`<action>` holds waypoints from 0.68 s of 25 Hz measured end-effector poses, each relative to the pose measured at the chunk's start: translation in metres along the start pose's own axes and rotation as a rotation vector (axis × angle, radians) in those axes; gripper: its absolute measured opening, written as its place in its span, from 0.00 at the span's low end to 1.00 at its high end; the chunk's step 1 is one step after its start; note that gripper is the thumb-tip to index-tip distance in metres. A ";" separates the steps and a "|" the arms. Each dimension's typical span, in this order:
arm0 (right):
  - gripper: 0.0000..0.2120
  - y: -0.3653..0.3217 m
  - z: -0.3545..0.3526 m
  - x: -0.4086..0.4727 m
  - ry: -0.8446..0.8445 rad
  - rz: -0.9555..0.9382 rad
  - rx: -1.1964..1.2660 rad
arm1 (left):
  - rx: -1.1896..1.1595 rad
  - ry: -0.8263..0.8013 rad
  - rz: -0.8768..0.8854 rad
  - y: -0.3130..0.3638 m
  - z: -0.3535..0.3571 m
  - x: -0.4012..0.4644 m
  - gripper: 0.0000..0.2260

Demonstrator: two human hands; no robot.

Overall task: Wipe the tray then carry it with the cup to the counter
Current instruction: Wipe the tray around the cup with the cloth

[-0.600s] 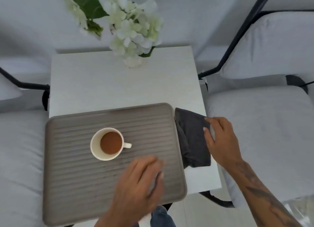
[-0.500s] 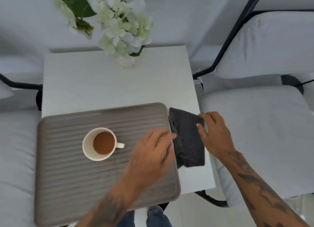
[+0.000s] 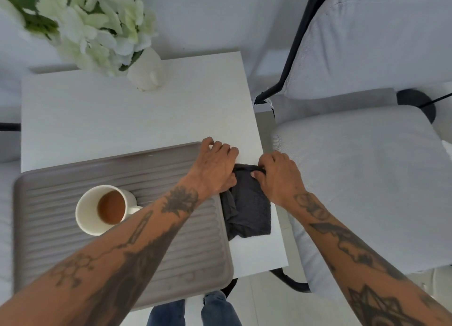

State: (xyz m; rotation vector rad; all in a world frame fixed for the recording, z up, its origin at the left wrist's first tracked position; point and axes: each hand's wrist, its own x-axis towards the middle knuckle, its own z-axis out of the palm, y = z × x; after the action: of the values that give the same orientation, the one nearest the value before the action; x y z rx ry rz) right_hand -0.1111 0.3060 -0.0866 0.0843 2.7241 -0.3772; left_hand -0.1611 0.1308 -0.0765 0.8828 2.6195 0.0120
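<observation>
Ribbed grey tray (image 3: 73,198) lies on the white table (image 3: 122,120)'s near edge, cup (image 3: 102,209) of brown drink on it; dark cloth (image 3: 249,210) lies just beside the tray's right rim, left hand (image 3: 215,169) and right hand (image 3: 278,176) both pinching its far end; no readable writing anywhere; white flowers (image 3: 97,25) beyond.

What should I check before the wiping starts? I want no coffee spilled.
1. Both hands on the cloth: ok, left hand and right hand pinch its far edge.
2. Cloth lifted: not ok, it lies on the table.
3. Cup upright: ok.
4. Cup off the tray: not ok, it stands on it, part full.
5. Left forearm clear of the cup: cannot tell, it crosses the handle.
</observation>
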 end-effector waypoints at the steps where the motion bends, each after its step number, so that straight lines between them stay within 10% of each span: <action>1: 0.13 0.001 0.001 0.000 -0.003 -0.026 0.003 | 0.021 -0.040 -0.006 0.002 -0.004 0.001 0.18; 8: 0.05 0.010 -0.021 -0.032 0.045 -0.215 0.082 | -0.111 -0.056 -0.024 0.027 -0.020 -0.005 0.14; 17: 0.08 0.011 -0.086 -0.115 0.262 -0.122 0.500 | -1.023 0.147 -0.060 0.034 -0.038 -0.091 0.08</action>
State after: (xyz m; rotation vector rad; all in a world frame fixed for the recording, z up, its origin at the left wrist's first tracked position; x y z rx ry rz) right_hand -0.0356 0.3393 0.0310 0.1086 2.8253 -1.1498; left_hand -0.0885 0.1091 -0.0053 0.4193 2.2563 1.2938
